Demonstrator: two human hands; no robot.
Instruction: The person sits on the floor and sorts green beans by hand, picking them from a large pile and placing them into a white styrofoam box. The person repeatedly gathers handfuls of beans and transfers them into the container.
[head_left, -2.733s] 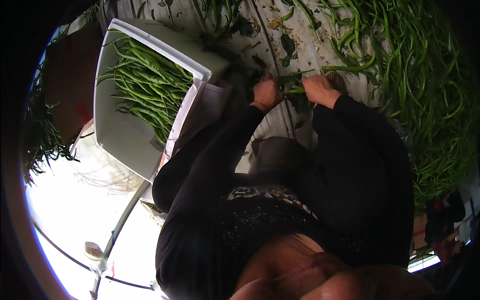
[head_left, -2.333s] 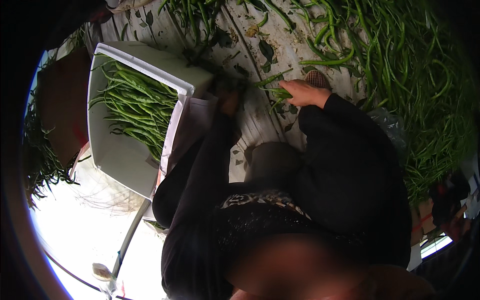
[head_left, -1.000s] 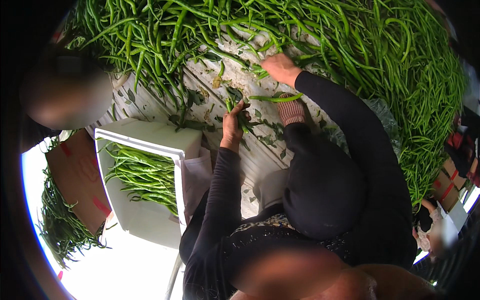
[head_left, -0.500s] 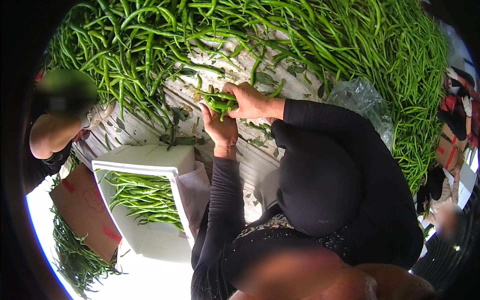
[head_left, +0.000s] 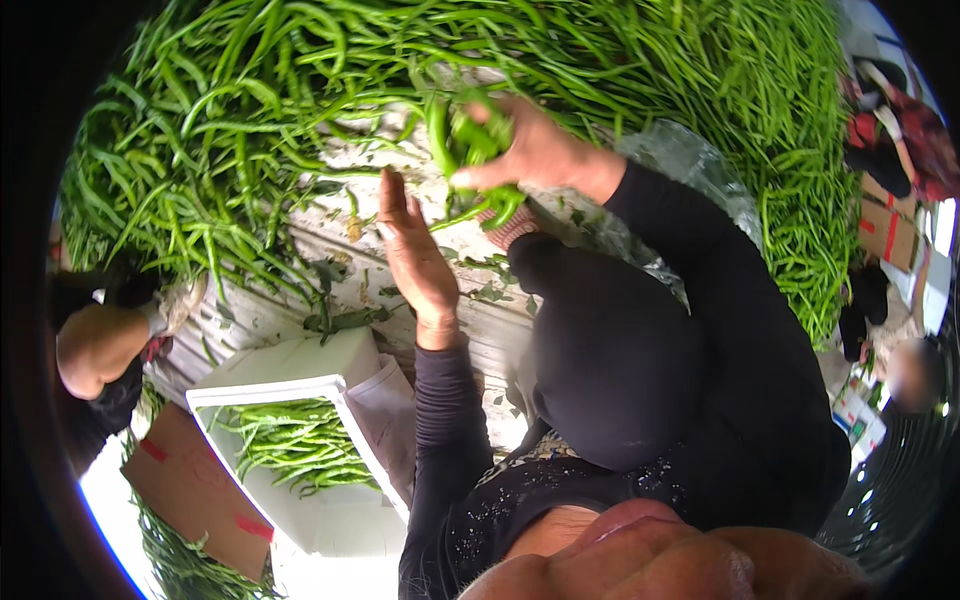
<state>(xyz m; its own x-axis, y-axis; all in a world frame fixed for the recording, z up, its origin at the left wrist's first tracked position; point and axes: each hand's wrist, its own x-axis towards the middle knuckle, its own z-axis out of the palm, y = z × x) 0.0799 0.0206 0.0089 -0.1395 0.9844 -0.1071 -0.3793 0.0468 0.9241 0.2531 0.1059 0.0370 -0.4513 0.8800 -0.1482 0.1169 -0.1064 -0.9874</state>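
My right hand (head_left: 545, 150) is closed around a small bunch of long green chili peppers (head_left: 470, 145), which point out past the fingers and are smeared by motion. Beside it, my left hand (head_left: 418, 255) is held up with its fingers stretched out and nothing in it. The two hands are apart, above a pale sheet (head_left: 300, 235) strewn with leaves. Beyond them spreads a big pile of loose green chili peppers (head_left: 240, 130). To the left of my left forearm, a white foam box (head_left: 290, 362) lies with its opening facing me, and chili peppers (head_left: 305, 445) lie lined up inside.
A crumpled clear plastic bag (head_left: 690, 175) lies right of my knee (head_left: 610, 350). At the far left is another person's arm (head_left: 105, 345), above a brown cardboard piece (head_left: 195, 490). More people (head_left: 915, 150) and cardboard boxes (head_left: 887, 222) stand along the right rim.
My hands have drawn apart. The right one has moved up and away with the chili peppers, while the left has let go and straightened its fingers. The view has shifted slightly.
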